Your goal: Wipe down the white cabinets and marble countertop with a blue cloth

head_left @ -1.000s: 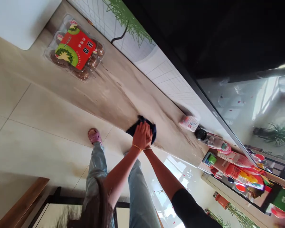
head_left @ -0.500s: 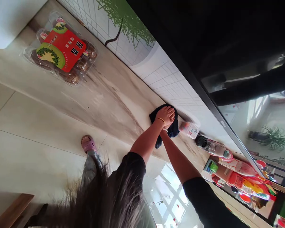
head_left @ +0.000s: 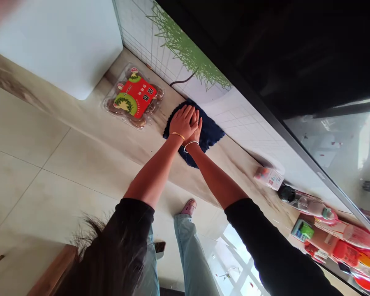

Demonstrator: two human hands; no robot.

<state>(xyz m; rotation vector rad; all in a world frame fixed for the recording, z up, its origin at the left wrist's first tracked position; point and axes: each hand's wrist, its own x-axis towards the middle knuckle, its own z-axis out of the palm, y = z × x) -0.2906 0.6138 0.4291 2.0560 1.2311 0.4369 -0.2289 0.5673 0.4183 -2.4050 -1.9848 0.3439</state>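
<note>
On the ledge (head_left: 234, 160), hard up against the foot of the wall (head_left: 253, 127), your dark blue cloth (head_left: 212, 128) lay under both hands, loose folds spreading off to the right. Your left hand (head_left: 183, 120) was flat, fingers stretched and close together, laid partly over the right. Your right hand (head_left: 196, 132) was down on the cloth, but the left hid much of it, so I couldn't tell if it had bunched up any fabric. Arms were nearly straight, so you could put some weight behind it.

For pressing like that, I'd say stacked palms were a decent call: even force, no fingertips digging in. My one gripe was those folds on the right, since only part of the cloth sat under your palms. Spread flatter, it probably would've pressed more evenly, and a slightly lighter touch at the wall would've kept the edge from crumpling.

As for clutter, the fruit pack (head_left: 138, 96) sat just beside the cloth on your left, so not much room that way. Past it the white box (head_left: 58, 41) took up a big chunk of the ledge. To your right there was a bare stretch, then a small carton (head_left: 269, 176) by the wall and a clear bottle (head_left: 310, 204) lying beyond it. The TV (head_left: 280, 53) loomed over the back, so I'd have minded its lower edge on any far reach.
</note>
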